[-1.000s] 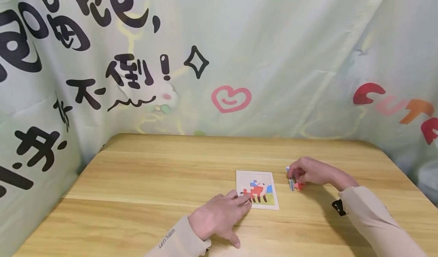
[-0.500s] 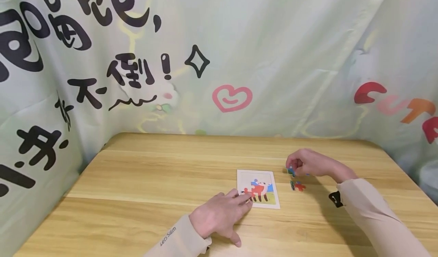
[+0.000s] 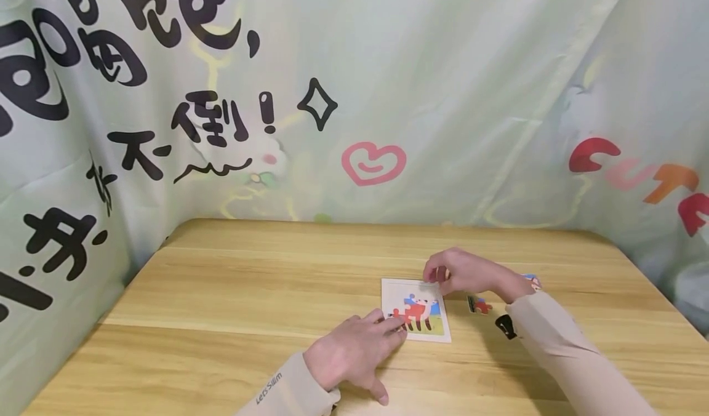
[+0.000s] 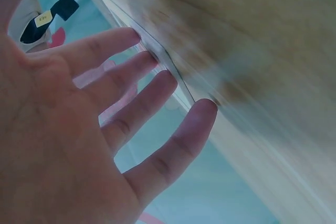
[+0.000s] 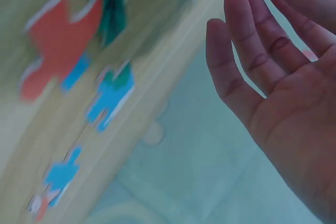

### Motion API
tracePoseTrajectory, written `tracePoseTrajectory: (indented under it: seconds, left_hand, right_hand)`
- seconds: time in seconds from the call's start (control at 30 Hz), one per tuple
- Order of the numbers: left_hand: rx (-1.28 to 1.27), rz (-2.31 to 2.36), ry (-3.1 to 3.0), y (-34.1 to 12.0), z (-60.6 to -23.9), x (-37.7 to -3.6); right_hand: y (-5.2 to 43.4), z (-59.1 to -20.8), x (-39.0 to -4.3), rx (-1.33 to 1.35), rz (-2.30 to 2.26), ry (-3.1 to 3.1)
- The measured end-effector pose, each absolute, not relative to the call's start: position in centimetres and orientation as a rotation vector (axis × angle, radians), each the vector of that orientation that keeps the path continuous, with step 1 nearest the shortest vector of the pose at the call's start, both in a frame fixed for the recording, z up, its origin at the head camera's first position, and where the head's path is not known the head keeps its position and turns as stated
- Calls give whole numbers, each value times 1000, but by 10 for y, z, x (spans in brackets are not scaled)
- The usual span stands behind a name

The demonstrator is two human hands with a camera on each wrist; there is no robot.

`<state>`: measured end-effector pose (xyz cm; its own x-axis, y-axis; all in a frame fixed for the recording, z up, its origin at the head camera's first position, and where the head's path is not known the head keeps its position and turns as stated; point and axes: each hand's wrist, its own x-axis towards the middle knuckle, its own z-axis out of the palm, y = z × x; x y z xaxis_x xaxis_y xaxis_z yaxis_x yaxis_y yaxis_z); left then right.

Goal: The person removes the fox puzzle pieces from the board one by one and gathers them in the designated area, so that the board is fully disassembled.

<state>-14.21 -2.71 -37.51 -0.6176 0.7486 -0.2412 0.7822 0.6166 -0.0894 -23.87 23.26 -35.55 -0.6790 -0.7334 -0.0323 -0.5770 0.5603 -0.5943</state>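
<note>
I see the right hand [image 3: 471, 271] has left the loose pieces and come across to the board [image 3: 394, 290], its fingertips now at the far right corner. The sleeve [image 3: 570, 348] and the black clip [image 3: 505, 327] by it have shifted left too. The red piece [image 3: 482, 306], partly covered a second ago, now lies uncovered, and I can now see a patterned piece [image 3: 534, 281] beside the wrist.

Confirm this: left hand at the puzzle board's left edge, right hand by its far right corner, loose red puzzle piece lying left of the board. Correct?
No: the loose red puzzle piece lies right of the puzzle board, as the head view shows. The left hand and right hand are where you say.
</note>
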Motion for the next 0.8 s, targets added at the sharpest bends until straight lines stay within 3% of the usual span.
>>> tracePoseTrajectory:
  seconds: [0.43, 0.8]
  left_hand:
    - [1286, -257, 2652, -27, -376, -142]
    - [1296, -184, 2642, -29, -374, -147]
  right_hand:
    - [193, -368, -232, -963, -763, 2442]
    - [186, -374, -231, -1107, -647, 2494]
